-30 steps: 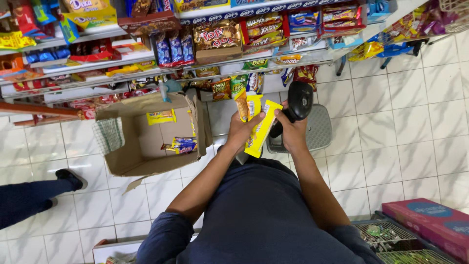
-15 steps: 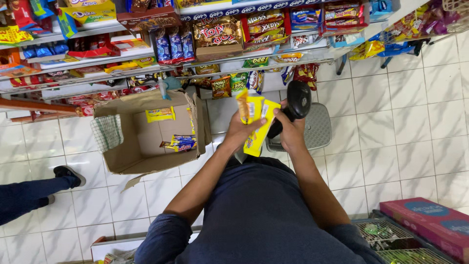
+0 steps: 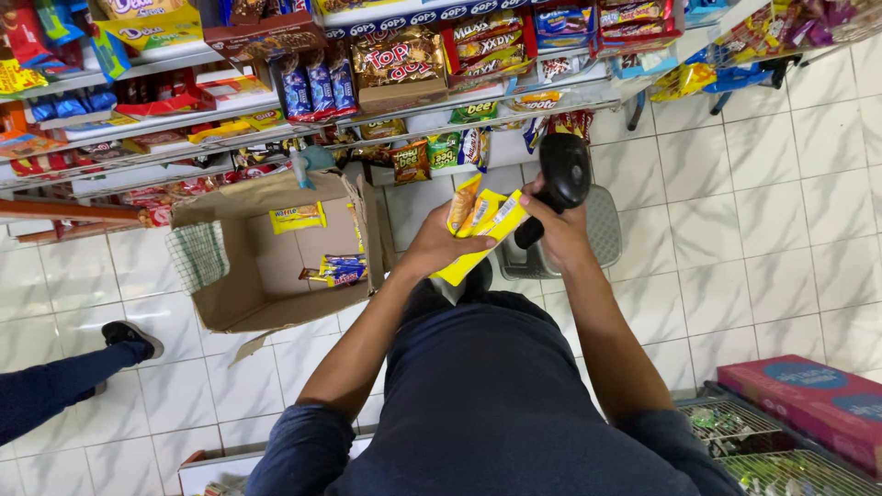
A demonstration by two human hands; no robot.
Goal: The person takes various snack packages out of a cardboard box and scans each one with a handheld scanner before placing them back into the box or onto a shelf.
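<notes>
Yellow snack packets (image 3: 480, 230) gripped in left hand (image 3: 441, 246), black scanner (image 3: 559, 179) clutched in right hand (image 3: 556, 230), beside cardboard box (image 3: 239, 294) holding few packets.

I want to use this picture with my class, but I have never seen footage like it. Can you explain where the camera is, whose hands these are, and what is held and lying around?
The camera sits on a person's head and looks straight down, so you see their own arms. The left hand holds a few yellow snack packets. The right hand grips a black handheld scanner. On the white tiled floor stands an open cardboard box with a few packets inside. Ahead are shop shelves full of snacks. At the left edge is another person's leg and shoe.
</notes>
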